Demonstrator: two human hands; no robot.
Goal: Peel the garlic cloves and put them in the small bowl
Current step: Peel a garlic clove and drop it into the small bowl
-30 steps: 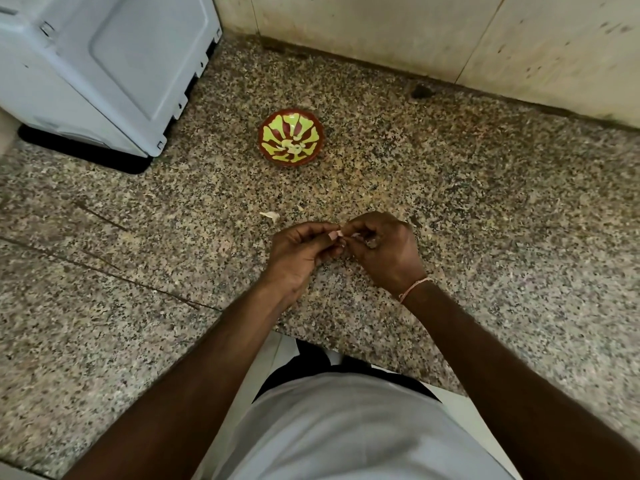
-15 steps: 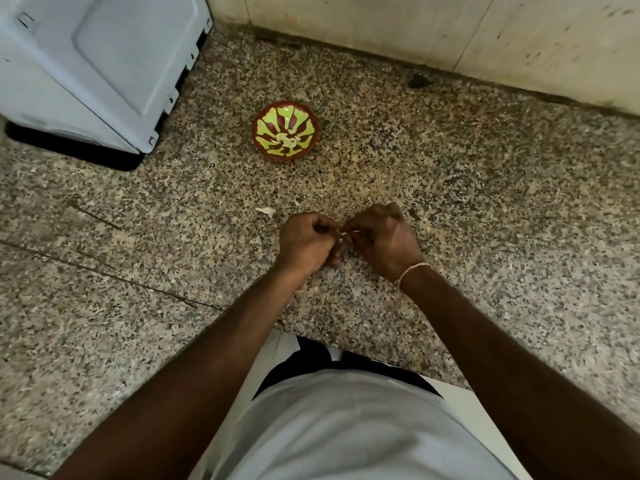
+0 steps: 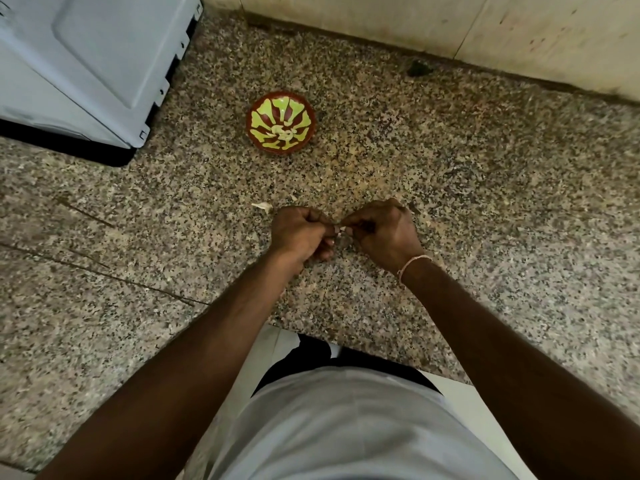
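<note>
Hands: the left hand (image 3: 300, 233) and right hand (image 3: 379, 233) meet over the speckled granite tabletop (image 3: 485, 202), fingers curled, pinching a garlic clove (image 3: 340, 230) between them.
Clove: only a pale sliver shows between the fingertips; how much skin is on it cannot be told.
Bowl: a small red bowl (image 3: 281, 122) with yellow-green pattern stands well beyond the hands, pale peeled pieces inside.
Scrap: a white peel fragment (image 3: 262, 205) lies just left of the left hand.
Backdrop: a light-blue appliance (image 3: 86, 64) at far left.
</note>
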